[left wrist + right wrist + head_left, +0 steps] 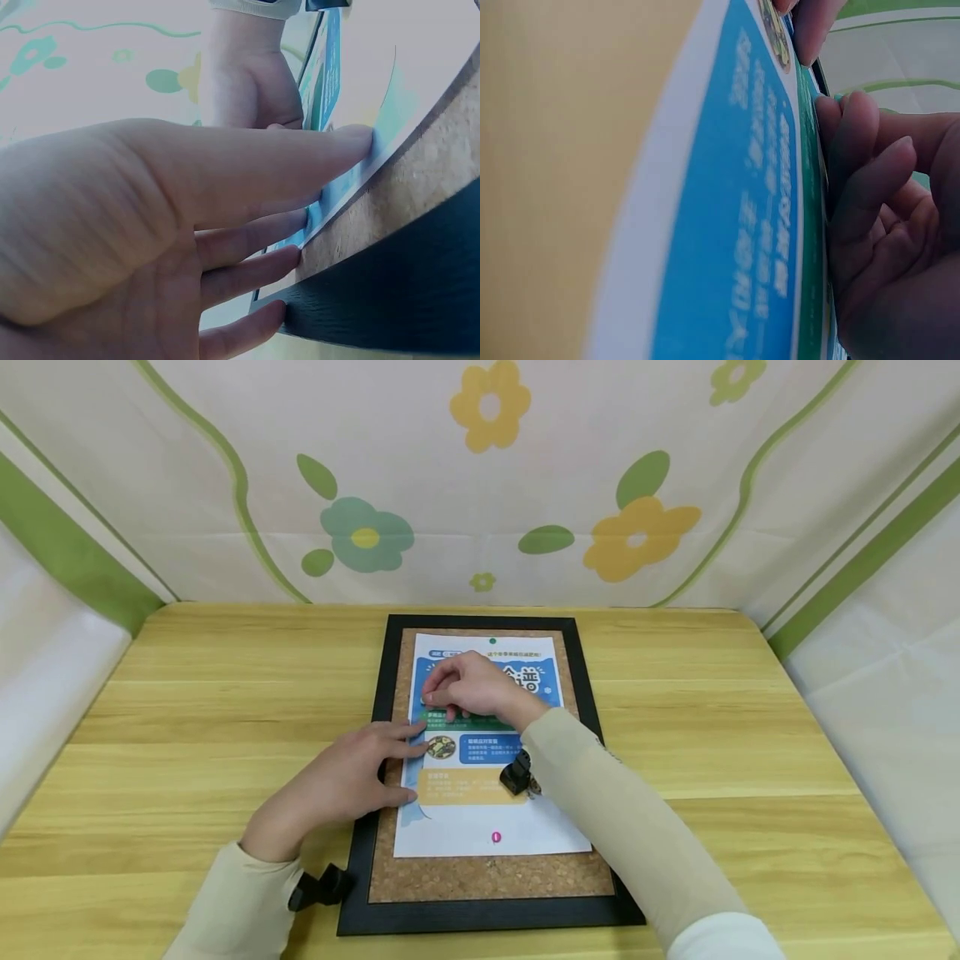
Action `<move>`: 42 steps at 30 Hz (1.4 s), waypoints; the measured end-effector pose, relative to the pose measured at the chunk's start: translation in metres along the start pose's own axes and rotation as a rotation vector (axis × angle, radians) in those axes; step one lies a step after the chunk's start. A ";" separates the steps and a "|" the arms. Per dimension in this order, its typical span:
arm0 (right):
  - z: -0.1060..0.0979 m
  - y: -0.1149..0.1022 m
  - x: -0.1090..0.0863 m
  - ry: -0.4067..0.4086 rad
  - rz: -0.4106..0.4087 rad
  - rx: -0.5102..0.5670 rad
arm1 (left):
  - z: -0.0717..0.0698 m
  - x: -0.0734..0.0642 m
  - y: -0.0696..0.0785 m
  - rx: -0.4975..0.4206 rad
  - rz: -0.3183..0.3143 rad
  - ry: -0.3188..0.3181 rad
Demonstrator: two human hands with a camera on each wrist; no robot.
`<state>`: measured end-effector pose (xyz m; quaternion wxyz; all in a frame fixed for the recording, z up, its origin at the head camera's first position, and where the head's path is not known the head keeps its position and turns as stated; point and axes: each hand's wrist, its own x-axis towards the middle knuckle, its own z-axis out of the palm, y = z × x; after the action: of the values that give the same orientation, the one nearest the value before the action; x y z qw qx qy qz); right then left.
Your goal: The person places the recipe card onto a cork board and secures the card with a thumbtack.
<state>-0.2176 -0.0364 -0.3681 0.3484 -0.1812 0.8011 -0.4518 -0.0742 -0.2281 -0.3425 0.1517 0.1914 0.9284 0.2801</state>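
A printed poster (480, 827) with blue, green and yellow panels lies on a cork board (435, 881) in a black frame (487, 917). A green push pin (492, 641) sits at its top middle and a pink push pin (496, 837) at its bottom middle. With fingers spread, my left hand (363, 768) rests on the poster's left edge, thumb below the other fingertips. My right hand (476, 683) reaches to the upper left of the poster. Its thumb and index finger pinch a small teal push pin (839, 97), mostly hidden by the fingertips.
The framed board lies on a wooden table (225, 693). Behind the table hangs a white curtain (420, 452) with printed flowers, and more fabric closes off both sides. A black wrist camera (322, 887) sits beside the frame's lower left edge.
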 end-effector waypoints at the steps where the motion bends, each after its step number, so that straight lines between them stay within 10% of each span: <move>1: 0.000 0.000 0.000 0.000 0.002 0.001 | 0.000 0.001 0.000 0.000 -0.004 0.002; 42: 0.004 -0.015 0.004 -0.051 0.008 -0.239 | 0.001 0.000 -0.003 -0.016 -0.015 0.022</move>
<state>-0.2179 -0.0486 -0.3578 0.3462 -0.2297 0.8409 -0.3468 -0.0744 -0.2296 -0.3451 0.1453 0.1802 0.9292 0.2882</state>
